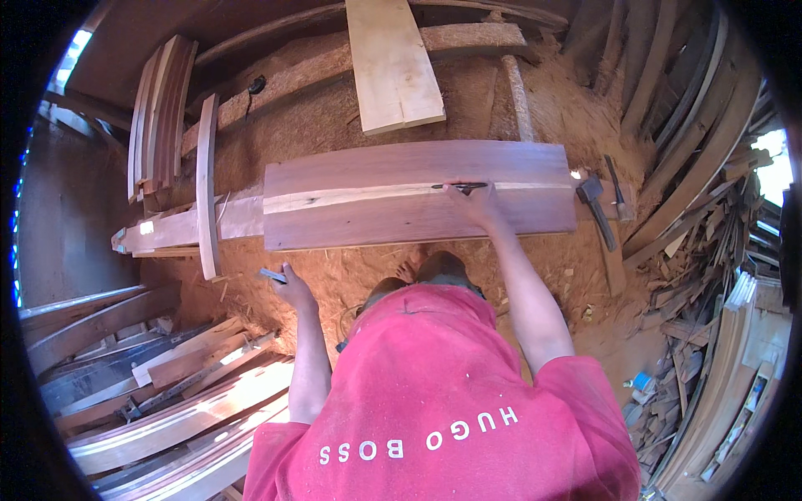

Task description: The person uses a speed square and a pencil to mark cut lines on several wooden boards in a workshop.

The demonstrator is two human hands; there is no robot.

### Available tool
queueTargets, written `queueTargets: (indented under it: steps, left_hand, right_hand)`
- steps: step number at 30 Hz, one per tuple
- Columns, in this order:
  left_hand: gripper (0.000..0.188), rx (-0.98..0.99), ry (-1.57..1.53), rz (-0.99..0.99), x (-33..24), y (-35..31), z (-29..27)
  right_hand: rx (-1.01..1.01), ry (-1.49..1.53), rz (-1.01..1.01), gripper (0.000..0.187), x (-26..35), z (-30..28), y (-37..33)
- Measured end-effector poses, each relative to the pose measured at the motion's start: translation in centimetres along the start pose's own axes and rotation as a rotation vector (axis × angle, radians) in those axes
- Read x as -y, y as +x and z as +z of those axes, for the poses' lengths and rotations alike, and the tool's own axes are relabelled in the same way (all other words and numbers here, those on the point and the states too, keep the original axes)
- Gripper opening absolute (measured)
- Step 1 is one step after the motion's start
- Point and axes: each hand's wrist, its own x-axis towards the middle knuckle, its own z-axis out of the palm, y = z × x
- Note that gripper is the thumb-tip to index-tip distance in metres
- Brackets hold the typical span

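A wide reddish-brown board (359, 221) with a pale streak along its middle lies flat in front of me. My right hand (472, 204) is over its right half, fingers closed on a slim dark tool (458, 186) that lies along the pale streak; whether it is a pencil or a pair of dividers I cannot make out. Off the board's near left corner, my left hand (292, 288) is closed on a small flat blue-grey piece (271, 275), its kind unclear. That hand is apart from the board.
A hammer (591, 194) and a slim dark tool with a pale end (616, 188) lie right of the board. A narrow plank (207, 184) crosses the bench beam at left. Beyond sits a pale plank (397, 75). Stacked timber (184, 426) fills the lower left.
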Motion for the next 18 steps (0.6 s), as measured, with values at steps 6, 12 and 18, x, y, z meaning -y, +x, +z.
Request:
queueTargets:
  steps: [6, 12, 18]
  left_hand:
    - [0.042, -0.058, -0.039, -0.034, 1.1, -0.6, -1.5]
    - [0.044, -0.067, -0.024, -0.043, 1.4, -1.2, -1.1]
    - [0.042, -0.063, 0.009, -0.01, -1.2, -2.5, 0.3]
  right_hand:
    - [0.118, 0.216, 0.022, 0.031, 1.4, -3.3, -1.2]
    - [0.176, 0.285, 0.024, 0.034, 0.0, -2.9, -1.3]
    - [0.094, 0.226, 0.039, 0.035, -1.9, -4.2, -1.5]
